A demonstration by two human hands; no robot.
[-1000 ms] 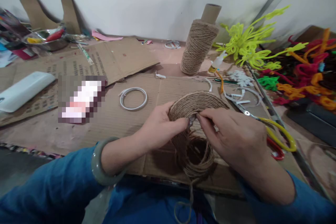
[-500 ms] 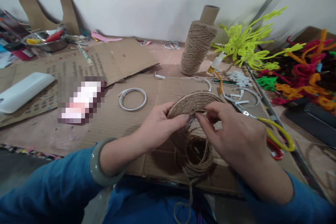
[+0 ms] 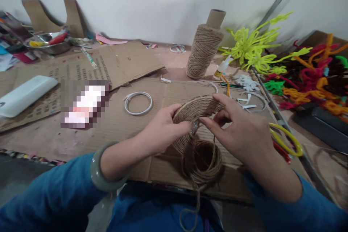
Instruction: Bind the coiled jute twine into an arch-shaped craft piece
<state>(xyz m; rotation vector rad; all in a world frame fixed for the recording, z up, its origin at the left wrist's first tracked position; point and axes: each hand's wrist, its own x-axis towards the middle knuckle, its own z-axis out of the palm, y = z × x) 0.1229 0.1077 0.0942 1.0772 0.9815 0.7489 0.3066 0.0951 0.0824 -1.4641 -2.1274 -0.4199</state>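
Observation:
A curved band wrapped in brown twine (image 3: 199, 108) is held up between both hands. My left hand (image 3: 168, 130) grips its left side, thumb in front and fingers behind. Closed on the band's right part is my right hand (image 3: 239, 134), its thumb near the inner edge and a finger on top. A small shiny clear patch (image 3: 194, 127) shows at the inner edge beside my left thumb. Below the band lies a loose coil of twine (image 3: 206, 163), its tail hanging over the table edge onto my lap.
A twine spool (image 3: 205, 50) and a small glue bottle (image 3: 222, 67) stand behind. Yellow-handled scissors (image 3: 288, 139) lie right, near bright fuzzy-wire flowers (image 3: 252, 47). A white ring coil (image 3: 138, 103), a blurred-out phone (image 3: 85, 105) and a white case (image 3: 27, 96) lie left on cardboard (image 3: 136, 56).
My right hand has shifted slightly, its index finger now extended over the band's top edge. The band has tilted a little, and my left hand keeps its grip.

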